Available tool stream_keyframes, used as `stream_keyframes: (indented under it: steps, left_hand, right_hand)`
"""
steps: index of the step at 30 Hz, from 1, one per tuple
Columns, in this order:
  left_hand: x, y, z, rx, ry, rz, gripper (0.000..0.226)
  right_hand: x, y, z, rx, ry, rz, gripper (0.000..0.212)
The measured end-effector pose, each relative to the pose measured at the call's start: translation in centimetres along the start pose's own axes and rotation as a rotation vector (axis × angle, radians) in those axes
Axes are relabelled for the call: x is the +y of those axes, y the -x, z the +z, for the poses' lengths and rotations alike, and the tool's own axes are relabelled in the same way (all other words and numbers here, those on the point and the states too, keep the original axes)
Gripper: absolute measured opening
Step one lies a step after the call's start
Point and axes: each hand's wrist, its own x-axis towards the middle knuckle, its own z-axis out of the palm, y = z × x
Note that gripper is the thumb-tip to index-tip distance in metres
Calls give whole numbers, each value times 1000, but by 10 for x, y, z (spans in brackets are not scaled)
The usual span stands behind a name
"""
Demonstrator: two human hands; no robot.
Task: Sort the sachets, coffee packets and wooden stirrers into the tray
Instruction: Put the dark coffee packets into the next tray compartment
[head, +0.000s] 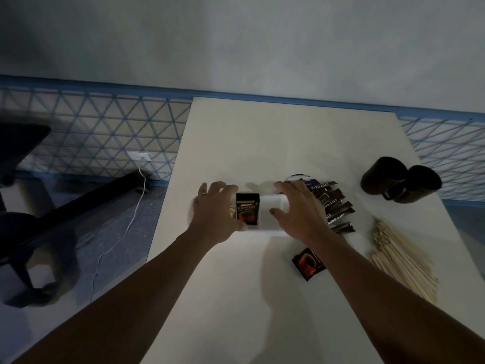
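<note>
A white tray (270,214) sits mid-table, and both my hands are on it. My left hand (214,214) grips its left end, fingers curled over the far rim. My right hand (299,208) holds its right end, thumb on the near side. A black coffee packet (247,209) stands in the tray's middle compartment, and a few pale stirrer ends show in the left compartment by my left palm. Dark brown stick sachets (336,206) lie fanned out right of the tray. A second black coffee packet (308,262) lies flat under my right forearm. Wooden stirrers (401,258) lie piled at the right.
Two black mugs (399,179) lie on their sides at the table's right edge. A round white-and-blue object (299,177) peeks out behind my right hand. Left of the table are an office chair (23,206) and a white cable (126,227) on the floor.
</note>
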Motion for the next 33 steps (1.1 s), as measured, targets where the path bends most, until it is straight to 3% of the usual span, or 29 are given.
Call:
stream_keyframes:
  steps: [4, 9, 17, 21, 25, 28, 33]
  left_hand:
    - [35, 13, 6, 126, 192, 107, 52]
    - [74, 28, 32, -27, 315, 181, 29]
    - [107, 47, 91, -313, 127, 161, 50]
    - [115, 50, 114, -311, 9, 75, 45]
    - [120, 53, 131, -274, 19, 16, 47]
    - [122, 55, 140, -224, 48, 8, 49]
    - [125, 55, 147, -176, 80, 19, 33]
  right_hand:
    - [30, 20, -12, 50, -64, 90, 53]
    - [66, 52, -19, 85, -114, 248, 44]
    - [105, 97, -13, 54, -153, 388, 28]
    - [115, 110, 0, 2, -194, 460, 34]
    - [114, 112, 8, -26, -231, 516, 54]
    - [112, 111, 13, -53, -236, 513, 45]
    - [104, 109, 24, -78, -186, 492, 39]
